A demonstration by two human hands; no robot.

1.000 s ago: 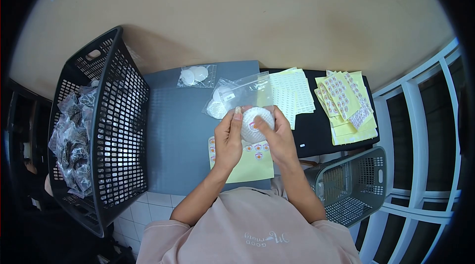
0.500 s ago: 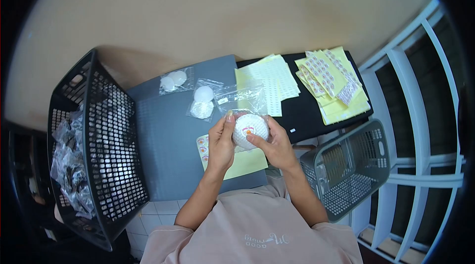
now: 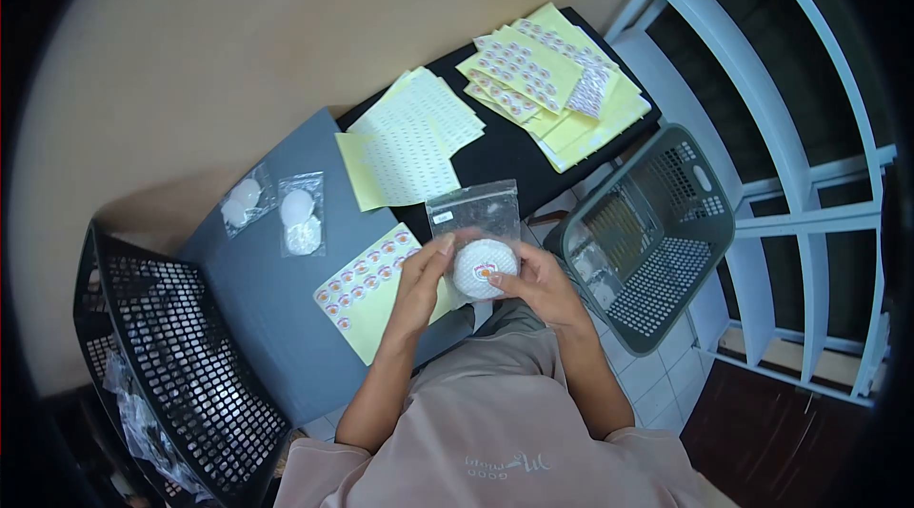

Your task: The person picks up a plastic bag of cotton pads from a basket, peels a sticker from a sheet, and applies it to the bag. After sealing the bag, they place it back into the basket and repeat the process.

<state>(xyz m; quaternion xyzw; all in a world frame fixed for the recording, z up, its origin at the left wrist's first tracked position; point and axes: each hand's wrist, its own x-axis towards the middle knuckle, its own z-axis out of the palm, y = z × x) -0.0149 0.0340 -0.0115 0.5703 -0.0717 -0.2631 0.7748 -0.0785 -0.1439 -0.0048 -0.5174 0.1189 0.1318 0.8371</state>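
Both hands hold a clear zip-top bag with a white, bumpy round pad inside. A small round sticker with an orange centre is at the pad's middle. My left hand grips the bag's left edge, fingers partly behind it. My right hand pinches the right side, its thumb pressed close to the sticker. Just left of the bag, a yellow sticker sheet lies on the grey table, with rows of round stickers along its upper part.
Two clear bags of white round pads, one farther left and one nearer, lie on the table. Small-label sheets and piled sticker sheets lie behind. A dark basket stands left, a grey-green basket right, beside white shelving.
My view has turned and shifted rightward, so table and baskets appear tilted and moved left. The bag, held in both hands, now hangs past the table edge beside the right basket. Both hands keep their grip.
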